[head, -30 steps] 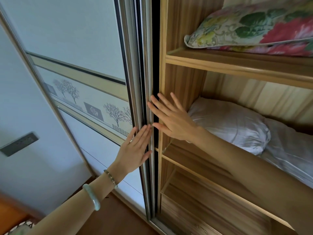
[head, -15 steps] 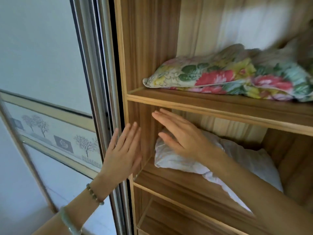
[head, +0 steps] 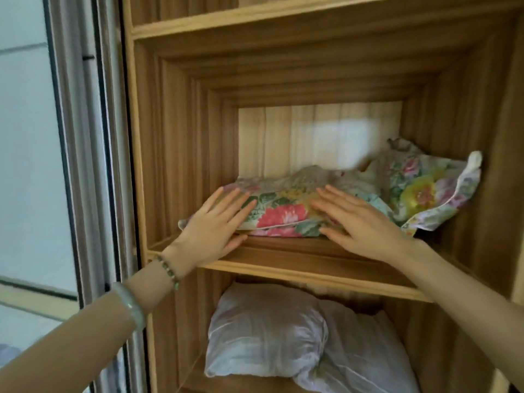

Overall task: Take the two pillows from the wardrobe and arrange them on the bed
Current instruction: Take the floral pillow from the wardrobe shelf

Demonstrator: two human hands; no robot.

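Nearest to me are the person's two bare forearms, reaching up and into the open wardrobe (head: 175, 137). The left wrist wears a pale green bangle (head: 130, 306) and, just beyond it, a thin bead bracelet (head: 168, 272). Below the arms, on the lower shelf, lies a white pillow (head: 266, 333), plump at its left end and slumping away to the right.

Above it runs the front edge of the middle shelf (head: 312, 268). Both hands are over this shelf. The left hand (head: 214, 226) lies flat on the left corner of a flowered pillow (head: 283, 214), with straight, slightly spread fingers (head: 241, 199) on top and the thumb down at the pillow's lower edge, near the shelf board. The right hand (head: 360, 222) rests palm down on the pillow's middle. Its fingers are also straight and fanned, not curled around anything, and its thumb lies along the front seam.

The flowered pillow lies flat on the shelf, its left corner close to the side wall. It has pink blooms and green leaves on a light ground. Behind and to the right, more flowered cloth (head: 425, 191) stands crumpled against the right wall. I cannot tell whether it is a second cushion or the far end of the same one. Furthest back is the pale back panel (head: 312, 137), with a bright patch of light on it. Off to the left stands the sliding door (head: 28, 137).
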